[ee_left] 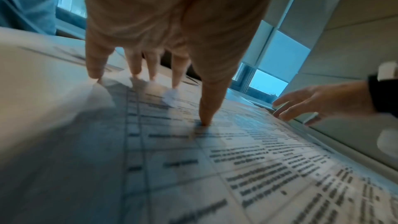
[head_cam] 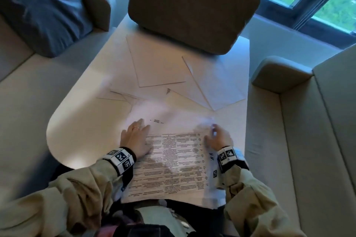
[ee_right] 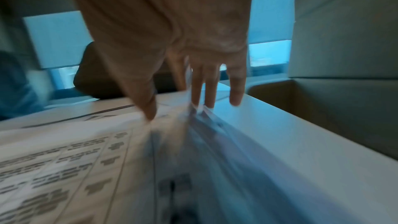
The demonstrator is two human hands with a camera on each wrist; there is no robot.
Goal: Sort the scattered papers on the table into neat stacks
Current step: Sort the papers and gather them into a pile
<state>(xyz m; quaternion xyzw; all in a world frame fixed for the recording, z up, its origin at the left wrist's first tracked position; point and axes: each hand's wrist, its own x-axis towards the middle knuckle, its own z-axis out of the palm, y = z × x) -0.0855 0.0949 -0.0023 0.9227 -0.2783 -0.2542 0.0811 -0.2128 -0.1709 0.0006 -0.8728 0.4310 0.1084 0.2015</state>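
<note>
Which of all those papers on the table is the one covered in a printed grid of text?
The printed table sheet nearest the person, under both the left hand and right hand. The sheets farther up the table look mostly blank.

Printed sheet (head_cam: 173, 161): thin matt paper, dense black table text, slightly curled. Blank papers (head_cam: 159, 63) at 12 o'clock: plain matt white. Table (head_cam: 81, 121): smooth off-white top, faint sheen. Seat back (head_cam: 192, 7): brown woven cloth. Sofa (head_cam: 308, 140): matt beige fabric.

Baggy khaki jacket sleeves (head_cam: 81, 184), black cuffs, white wristbands (head_cam: 120, 158) printed with black square codes, thin ring (head_cam: 135, 128)
</note>
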